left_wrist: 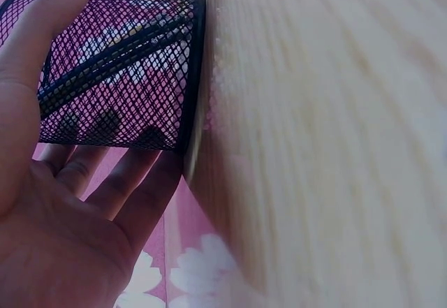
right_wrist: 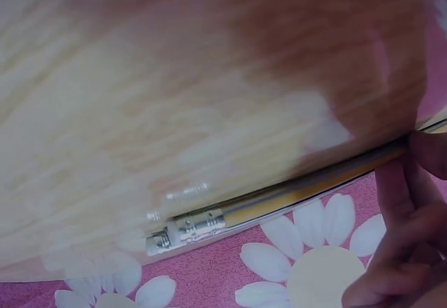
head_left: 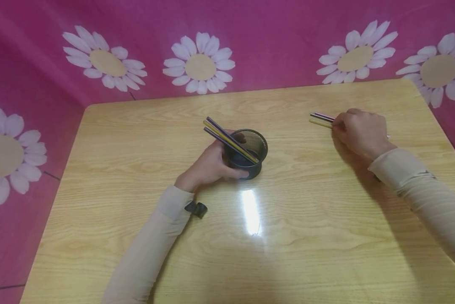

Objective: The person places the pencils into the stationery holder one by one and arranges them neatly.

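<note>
My left hand (head_left: 208,166) grips a black mesh pencil cup (head_left: 255,171) near the table's middle, thumb on the near side and fingers around the far side. Several pencils (head_left: 227,139), dark and yellow, lean in the cup toward the left. In the left wrist view the cup's mesh wall (left_wrist: 119,123) shows the pencils slanting inside. Over at the right, my right hand (head_left: 362,131) pinches at a small group of pencils (head_left: 320,122) lying on the table. Their metal ferrules and white erasers (right_wrist: 159,242) show in the right wrist view, with thumb and fingers around the shafts.
The wood-grain table (head_left: 307,253) has a glossy top with a bright light reflection. A pink cloth (head_left: 273,46) with white daisies hangs behind the far edge and along the left side.
</note>
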`<action>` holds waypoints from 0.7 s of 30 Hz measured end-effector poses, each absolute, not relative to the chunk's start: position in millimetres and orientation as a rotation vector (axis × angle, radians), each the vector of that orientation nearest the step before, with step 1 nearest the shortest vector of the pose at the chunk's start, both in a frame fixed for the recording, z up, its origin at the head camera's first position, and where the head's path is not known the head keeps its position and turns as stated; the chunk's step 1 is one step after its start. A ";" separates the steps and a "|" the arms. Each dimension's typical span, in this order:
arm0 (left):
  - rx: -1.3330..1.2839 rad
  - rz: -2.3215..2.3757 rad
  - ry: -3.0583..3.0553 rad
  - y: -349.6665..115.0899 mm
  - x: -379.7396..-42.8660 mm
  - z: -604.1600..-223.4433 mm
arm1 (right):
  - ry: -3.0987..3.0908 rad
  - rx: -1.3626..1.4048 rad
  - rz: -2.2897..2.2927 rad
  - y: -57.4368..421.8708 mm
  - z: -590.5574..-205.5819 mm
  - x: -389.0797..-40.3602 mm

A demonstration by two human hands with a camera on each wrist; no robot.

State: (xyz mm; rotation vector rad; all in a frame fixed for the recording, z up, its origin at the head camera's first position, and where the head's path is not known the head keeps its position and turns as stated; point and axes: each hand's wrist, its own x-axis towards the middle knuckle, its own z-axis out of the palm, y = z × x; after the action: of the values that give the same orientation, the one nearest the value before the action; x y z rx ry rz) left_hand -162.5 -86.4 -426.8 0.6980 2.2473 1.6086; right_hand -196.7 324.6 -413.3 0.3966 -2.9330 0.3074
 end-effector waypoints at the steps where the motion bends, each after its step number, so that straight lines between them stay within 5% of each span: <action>1: 0.695 1.609 2.246 -86.3 -162.1 -426.5 | -2.935 0.398 0.303 325.0 -413.6 -196.7; 21: 0.725 1.605 2.250 -86.3 -163.3 -427.6 | -2.851 0.405 0.428 309.7 -389.6 -185.3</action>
State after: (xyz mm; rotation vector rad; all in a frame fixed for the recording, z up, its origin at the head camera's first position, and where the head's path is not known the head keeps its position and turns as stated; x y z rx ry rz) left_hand -163.3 -86.3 -427.6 0.7247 2.2503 1.6051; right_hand -185.3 309.7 -389.6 0.4052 -2.8509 0.4275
